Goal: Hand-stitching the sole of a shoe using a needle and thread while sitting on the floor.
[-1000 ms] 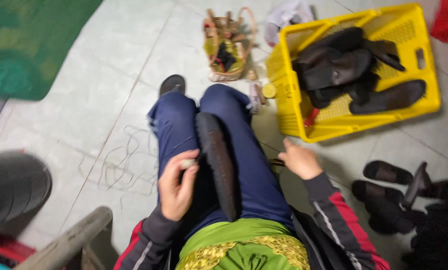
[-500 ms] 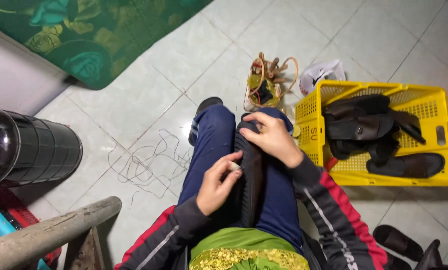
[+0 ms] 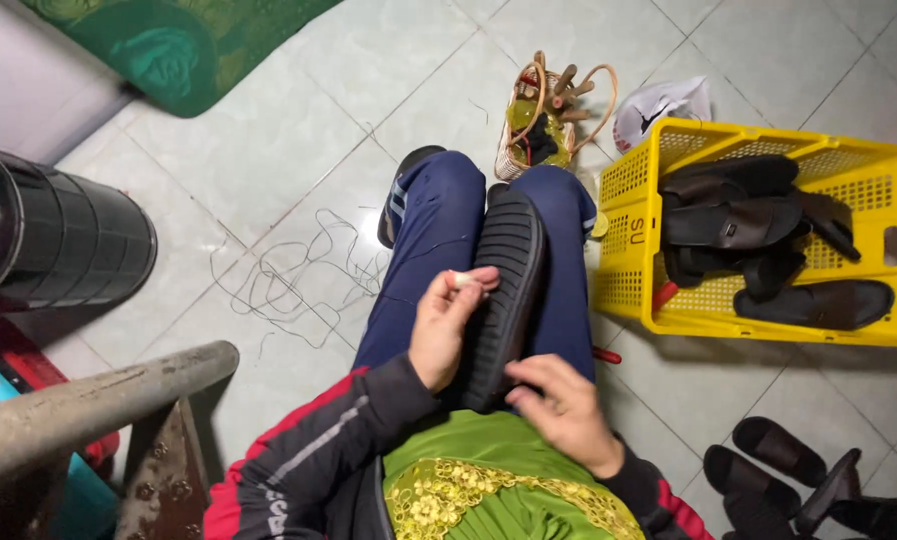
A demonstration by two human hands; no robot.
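- At the far left of the frame we see a black ribbed drum (image 3: pixel 54 235) and, below it, a grey pipe rail (image 3: pixel 89 395); both lie well apart from our hands.
- Left of centre, loose thread (image 3: pixel 289 275) curls over the floor tiles beside our leg.
- At centre, the black sandal sole (image 3: pixel 504 290) lies tread-up along our lap, between the knees.
- Our left hand (image 3: pixel 447 325) rests against the sole's left edge, thumb and fingertips pinched on a small pale lump (image 3: pixel 462 281); what it is we cannot tell.
- Our right hand (image 3: pixel 564 405) sits at the sole's near end, fingers loosely curled, holding nothing that we can see.
- We judge this to be hand-finishing of the sole; the next move would call for steadying its near end.
- Above centre stands a small basket of tools (image 3: pixel 544 120).
- On the right, a yellow crate (image 3: pixel 874 325) holds dark sandals, and more sandals (image 3: pixel 779 455) lie at lower right. Nothing blocks our hands.
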